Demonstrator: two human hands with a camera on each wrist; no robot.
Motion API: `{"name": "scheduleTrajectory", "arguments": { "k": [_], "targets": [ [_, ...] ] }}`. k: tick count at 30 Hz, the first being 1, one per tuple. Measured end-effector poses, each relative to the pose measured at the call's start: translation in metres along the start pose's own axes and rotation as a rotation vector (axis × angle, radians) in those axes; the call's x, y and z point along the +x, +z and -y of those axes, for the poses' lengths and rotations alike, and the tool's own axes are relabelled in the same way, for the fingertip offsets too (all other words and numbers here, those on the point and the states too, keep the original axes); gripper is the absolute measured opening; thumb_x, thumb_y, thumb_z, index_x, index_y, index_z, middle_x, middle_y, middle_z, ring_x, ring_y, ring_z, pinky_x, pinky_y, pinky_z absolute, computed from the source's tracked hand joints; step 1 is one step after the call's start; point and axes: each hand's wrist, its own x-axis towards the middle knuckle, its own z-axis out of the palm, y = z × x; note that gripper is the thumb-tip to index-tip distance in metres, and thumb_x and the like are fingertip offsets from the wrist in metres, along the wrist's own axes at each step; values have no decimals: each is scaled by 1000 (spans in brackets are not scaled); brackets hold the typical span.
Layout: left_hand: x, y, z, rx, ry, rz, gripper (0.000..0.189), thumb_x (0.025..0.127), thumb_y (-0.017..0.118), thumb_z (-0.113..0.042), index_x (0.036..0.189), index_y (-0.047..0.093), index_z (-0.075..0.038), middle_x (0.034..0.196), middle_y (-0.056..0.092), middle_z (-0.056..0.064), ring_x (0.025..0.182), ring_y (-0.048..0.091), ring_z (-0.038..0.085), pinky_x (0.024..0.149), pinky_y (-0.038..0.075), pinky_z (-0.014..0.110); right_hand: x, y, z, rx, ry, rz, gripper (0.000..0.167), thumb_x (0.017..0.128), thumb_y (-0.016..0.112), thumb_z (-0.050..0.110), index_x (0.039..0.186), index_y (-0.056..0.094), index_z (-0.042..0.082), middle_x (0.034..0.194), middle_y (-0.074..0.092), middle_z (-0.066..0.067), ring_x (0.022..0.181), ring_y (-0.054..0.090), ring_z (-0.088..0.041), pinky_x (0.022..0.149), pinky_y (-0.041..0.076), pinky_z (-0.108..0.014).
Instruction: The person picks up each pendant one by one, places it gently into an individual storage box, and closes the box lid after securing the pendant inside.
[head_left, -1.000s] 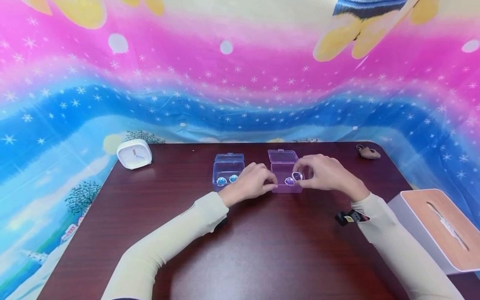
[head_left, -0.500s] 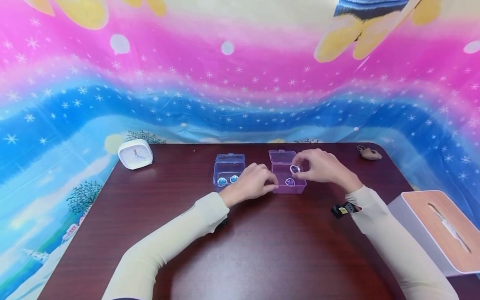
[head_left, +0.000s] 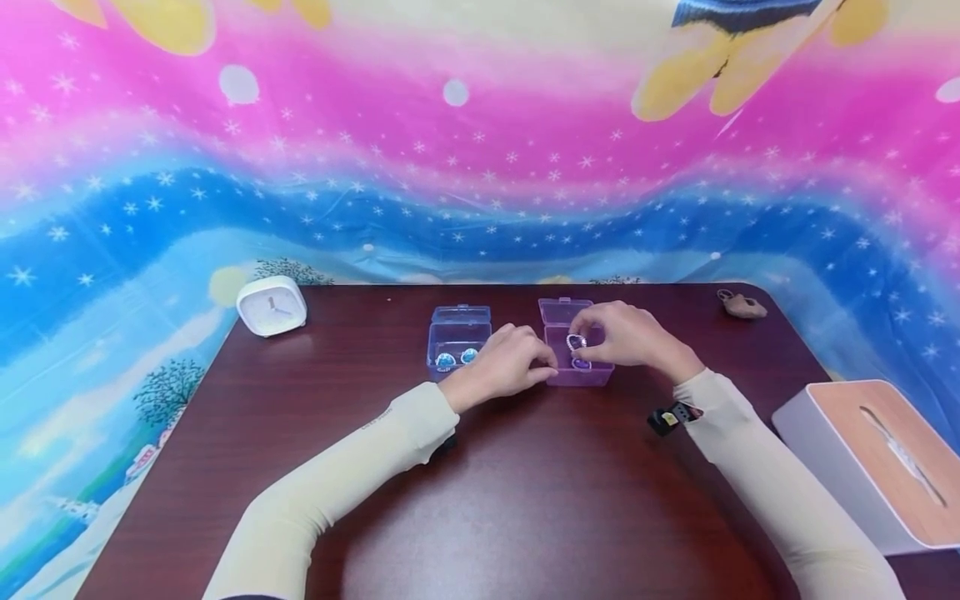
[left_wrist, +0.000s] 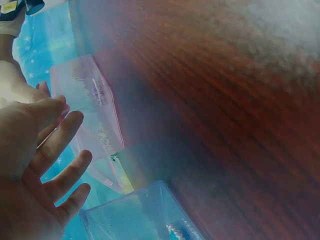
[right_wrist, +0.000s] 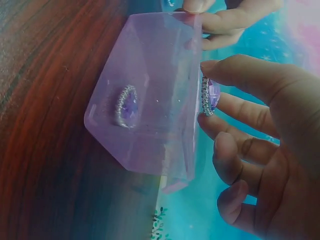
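My right hand pinches a purple teardrop gem with a beaded silver rim between thumb and fingertips, over the open clear purple box. Inside that box lies a second purple gem of the same kind. At the box's left side my left hand pinches its wall between thumb and index finger, the other fingers spread apart in the left wrist view. Left of it, partly behind my left hand, a clear blue box stands with its lid raised and two blue gems in it.
A white clock stands at the table's back left. A small brown object with a ring lies at the back right corner. The white tissue box with a wooden top is at the right edge. A printed cloth hangs behind the brown table.
My right hand has moved left with the gem, from the purple box's right side to above the gem lying inside. My left hand has stayed in place.
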Motion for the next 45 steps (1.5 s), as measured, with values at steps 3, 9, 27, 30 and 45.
{"name": "scheduleTrajectory", "arguments": {
  "k": [3,9,27,30,45],
  "targets": [
    [1,-1,0,5,-2,-2,13,95,74,-37,100,83,-29,94,79,-13,90,64,10,75,41,29,2,2,0,-2,-14,2,30,83,84,37,107,76,22,95,74,5,82,64,-19,65,49,-35],
    [2,0,3,8,-4,0,12,95,74,-38,99,83,-30,92,79,-14,90,64,9,77,41,30,5,5,1,-12,-19,16,28,83,85,37,106,76,22,93,74,6,78,60,-14,62,47,-33],
    [1,0,0,4,-4,15,14,95,74,-37,102,83,-29,94,79,-13,90,63,9,76,40,29,12,13,5,-40,-9,77,30,82,85,37,105,76,21,94,76,3,83,67,-18,66,52,-38],
    [1,-1,-1,7,-5,14,13,95,74,-37,101,83,-29,92,79,-13,89,63,9,76,39,29,11,14,4,-36,-7,84,30,82,85,38,105,76,21,95,76,4,86,69,-19,69,54,-41],
    [2,-1,-1,13,-9,18,14,95,74,-37,102,83,-29,96,80,-14,91,64,9,78,41,29,4,5,-20,68,79,-135,18,91,77,36,100,75,20,90,75,2,76,65,-16,68,52,-35]
  ]
}}
